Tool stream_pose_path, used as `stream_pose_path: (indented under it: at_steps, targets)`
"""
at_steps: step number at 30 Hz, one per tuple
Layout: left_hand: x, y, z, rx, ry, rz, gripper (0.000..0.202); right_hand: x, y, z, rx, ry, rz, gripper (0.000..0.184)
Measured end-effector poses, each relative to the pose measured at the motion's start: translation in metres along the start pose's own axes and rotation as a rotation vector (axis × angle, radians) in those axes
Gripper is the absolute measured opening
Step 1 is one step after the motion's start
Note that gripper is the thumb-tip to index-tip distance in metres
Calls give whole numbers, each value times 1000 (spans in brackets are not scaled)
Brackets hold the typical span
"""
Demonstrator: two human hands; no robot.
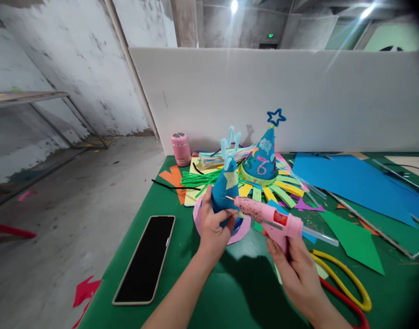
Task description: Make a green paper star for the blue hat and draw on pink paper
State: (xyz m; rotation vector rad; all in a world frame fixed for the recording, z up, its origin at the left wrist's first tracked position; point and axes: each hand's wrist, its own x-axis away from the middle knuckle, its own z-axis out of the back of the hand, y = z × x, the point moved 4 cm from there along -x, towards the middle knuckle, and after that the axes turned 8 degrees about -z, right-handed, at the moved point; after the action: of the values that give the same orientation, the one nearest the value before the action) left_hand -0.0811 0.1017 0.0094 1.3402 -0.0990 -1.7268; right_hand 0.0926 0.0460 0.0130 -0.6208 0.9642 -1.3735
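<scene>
My left hand (pixel 216 221) grips a blue cone party hat (pixel 220 191) with a pink round brim (pixel 241 233) and a light blue pipe-cleaner shape (pixel 230 144) at its tip. In my right hand (pixel 291 265) is a pink hot glue gun (pixel 264 214), with a clear glue stick (pixel 320 236) poking from its back. Its metal nozzle points left, at or very near the cone's side; whether it touches I cannot tell. Behind stands a second blue party hat (pixel 262 160), decorated and topped by a dark blue star (pixel 276 117), with yellow and green paper strips around its base.
A black-screened phone (pixel 145 260) lies at the table's left edge. Green pipe cleaners (pixel 200 178) and a pink canister (pixel 181 149) are at the back left. Scissors with yellow and red handles (pixel 362 288) lie by my right wrist. Blue card sheets (pixel 346 183) spread rightward; a white panel (pixel 281 91) borders the back.
</scene>
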Motion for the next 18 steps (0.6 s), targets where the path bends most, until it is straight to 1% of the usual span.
stream_pose_path:
  at_steps: [6,11,14,18]
  targets:
    - [1,-1,0,51,26,-11,11,-4,-10,-6,21,-2,74,26]
    - [0,1,1,65,24,-24,14,-1,-8,-7,19,8,95,29]
    - [-1,1,1,53,25,-25,13,0,-3,-5,14,12,78,26]
    - [0,1,1,20,7,2,11,0,5,-3,8,-10,10,26]
